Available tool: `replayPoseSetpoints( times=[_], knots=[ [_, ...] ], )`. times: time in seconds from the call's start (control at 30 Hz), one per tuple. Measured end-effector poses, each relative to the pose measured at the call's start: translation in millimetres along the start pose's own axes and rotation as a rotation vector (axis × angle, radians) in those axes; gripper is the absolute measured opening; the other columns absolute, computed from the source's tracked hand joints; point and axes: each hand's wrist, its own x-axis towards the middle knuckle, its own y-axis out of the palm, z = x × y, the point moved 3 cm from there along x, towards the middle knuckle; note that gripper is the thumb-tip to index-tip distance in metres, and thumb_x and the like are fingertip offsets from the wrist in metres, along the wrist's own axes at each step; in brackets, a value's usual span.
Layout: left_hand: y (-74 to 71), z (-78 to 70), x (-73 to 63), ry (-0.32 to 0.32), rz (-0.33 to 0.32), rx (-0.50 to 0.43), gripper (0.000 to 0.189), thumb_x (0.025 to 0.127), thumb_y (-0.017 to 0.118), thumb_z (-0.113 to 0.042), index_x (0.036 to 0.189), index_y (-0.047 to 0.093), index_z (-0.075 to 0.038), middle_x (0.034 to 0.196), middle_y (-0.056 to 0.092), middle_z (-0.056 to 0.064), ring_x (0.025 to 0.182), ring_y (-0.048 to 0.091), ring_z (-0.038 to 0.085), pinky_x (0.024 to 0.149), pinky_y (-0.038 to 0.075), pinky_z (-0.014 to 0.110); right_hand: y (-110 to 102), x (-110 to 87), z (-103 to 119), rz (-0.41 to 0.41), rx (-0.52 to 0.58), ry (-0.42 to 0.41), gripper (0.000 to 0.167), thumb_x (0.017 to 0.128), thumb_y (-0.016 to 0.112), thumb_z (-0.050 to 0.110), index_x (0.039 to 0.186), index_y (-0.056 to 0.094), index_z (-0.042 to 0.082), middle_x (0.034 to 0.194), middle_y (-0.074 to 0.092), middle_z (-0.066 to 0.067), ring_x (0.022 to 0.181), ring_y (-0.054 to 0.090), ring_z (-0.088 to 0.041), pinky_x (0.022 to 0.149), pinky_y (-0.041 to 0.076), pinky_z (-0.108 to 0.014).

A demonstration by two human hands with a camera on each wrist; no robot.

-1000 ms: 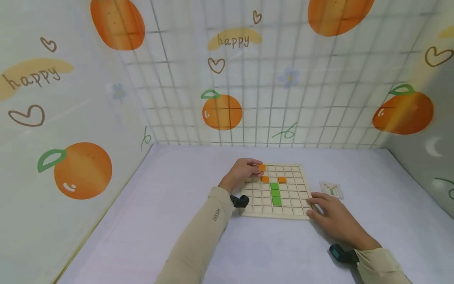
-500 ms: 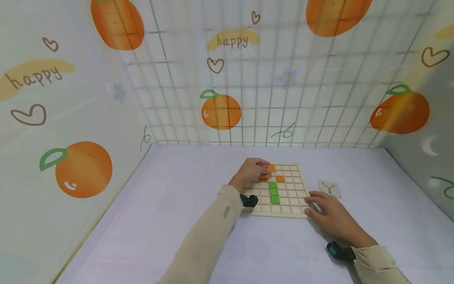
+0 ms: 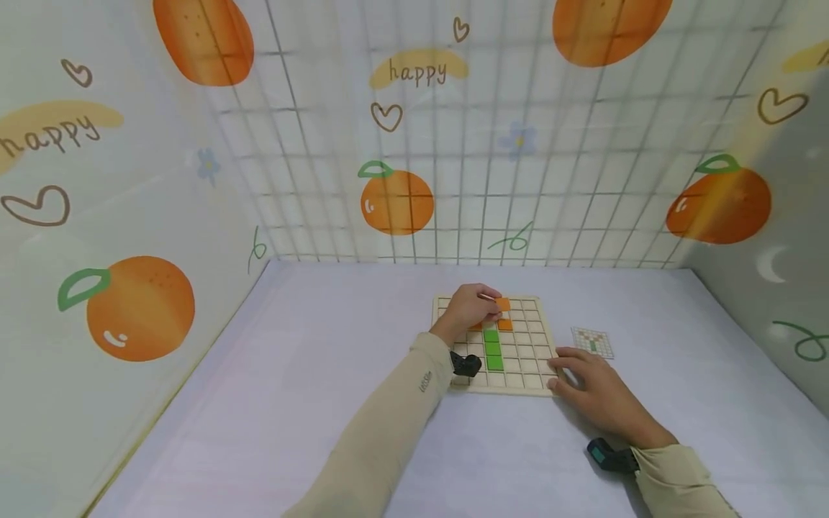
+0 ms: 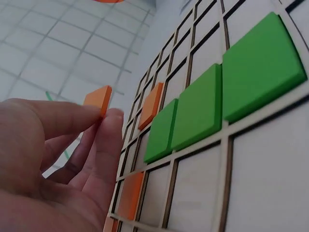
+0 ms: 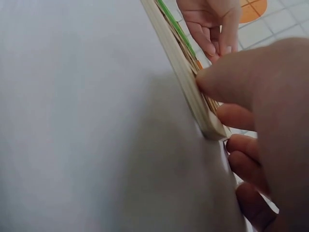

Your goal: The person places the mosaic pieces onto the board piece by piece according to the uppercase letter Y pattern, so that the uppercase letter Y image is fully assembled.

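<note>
My left hand (image 3: 471,308) pinches an orange square tile (image 4: 97,99) between thumb and fingers, over the far part of a pale wooden grid board (image 3: 527,375). Three green tiles (image 3: 494,350) stand in a column on the board. Just beyond that column, one orange tile (image 3: 505,325) lies to the right. On the other side, another orange tile (image 4: 130,195) shows in the left wrist view, with a sliver of one more below it. My right hand (image 3: 599,392) rests its thumb and fingertips on the board's right edge by the near corner.
A small pattern card (image 3: 592,342) with a coloured grid lies right of the board. White fabric walls printed with oranges and hearts enclose the table (image 3: 337,324) at the back and sides. A black device (image 3: 612,457) sits on the right wrist.
My left hand has moved rightward over the board's far rows, carrying the orange tile. My right hand stays at the board's edge. The whole head view has shifted slightly.
</note>
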Motion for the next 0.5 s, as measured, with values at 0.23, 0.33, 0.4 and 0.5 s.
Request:
replayPoseSetpoints(
  times=[0.23,0.33,0.4,0.5],
  knots=[
    [5.5,3.0,3.8,-0.016,-0.05,0.038,0.017,0.094,0.066,-0.001,0.11,0.071,-0.003,0.092,0.069,0.008,0.091,0.071,0.031,0.077,0.058,0.037,2.8,1.0,-2.9,-0.002,-0.012,-0.006,0.044,0.097,0.067,0.039,0.128,0.067,0.007,0.143,0.052,-0.017,0.134,0.04,-0.045,0.104,0.03,-0.066],
    [7.7,2.9,5.4,-0.015,-0.06,0.065,0.016,0.095,0.066,-0.003,0.109,0.072,-0.004,0.092,0.069,0.006,0.09,0.071,0.028,0.076,0.058,0.036,3.0,1.3,-3.1,-0.005,-0.012,-0.01,0.044,0.097,0.067,0.039,0.128,0.067,0.007,0.143,0.052,-0.017,0.135,0.04,-0.044,0.104,0.03,-0.066],
    [9.6,2.3,6.4,-0.01,-0.053,0.079,0.015,0.095,0.066,-0.004,0.109,0.072,-0.004,0.093,0.07,0.007,0.089,0.071,0.028,0.077,0.057,0.036,2.6,1.1,-2.4,-0.008,-0.019,-0.009,0.044,0.097,0.066,0.04,0.127,0.067,0.007,0.143,0.052,-0.017,0.134,0.04,-0.044,0.104,0.031,-0.066],
    [12.2,1.9,8.6,-0.003,-0.044,0.11,0.015,0.096,0.065,-0.005,0.11,0.072,-0.005,0.093,0.071,0.008,0.088,0.071,0.027,0.076,0.057,0.036,1.6,0.7,-1.4,-0.012,-0.019,-0.004,0.044,0.097,0.066,0.04,0.126,0.068,0.007,0.142,0.052,-0.018,0.133,0.041,-0.045,0.103,0.031,-0.066]
  ],
)
